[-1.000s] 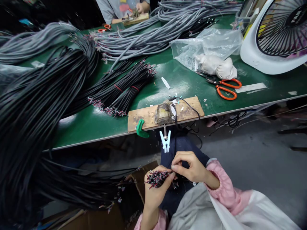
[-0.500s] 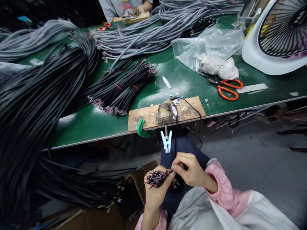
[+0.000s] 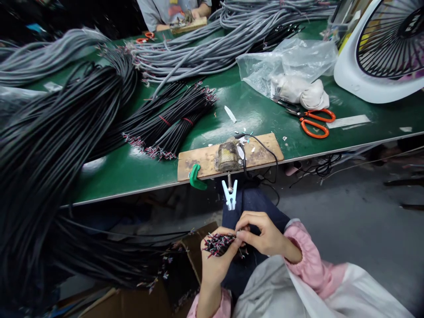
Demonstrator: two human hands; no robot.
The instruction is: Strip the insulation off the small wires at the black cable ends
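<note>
My left hand (image 3: 215, 260) is wrapped round a bundle of black cables (image 3: 219, 244), whose stripped red and white wire ends point up. My right hand (image 3: 261, 234) is pinched at the bundle's right edge, its fingertips against the left thumb. What lies between those fingertips is too small to make out, perhaps a single wire end. Just beyond the hands, a light blue clothespin (image 3: 229, 195) hangs on the shaft of a small motor (image 3: 228, 157). The motor is fixed on a wooden board (image 3: 198, 161) at the table edge, with a green clamp (image 3: 197, 177) beside it.
Black cables (image 3: 56, 128) drape over the table's left edge, above a cardboard box (image 3: 132, 302). Tied cable bundles (image 3: 165, 121), grey cables (image 3: 198, 48), orange-handled scissors (image 3: 314, 123), a plastic bag (image 3: 261, 66) and a white fan (image 3: 351, 75) lie on the green table. A co-worker (image 3: 172, 11) sits opposite.
My right fingertips have shifted slightly left against the bundle. The bundle in my left hand has tilted and risen a little. Things on the table stay as they were.
</note>
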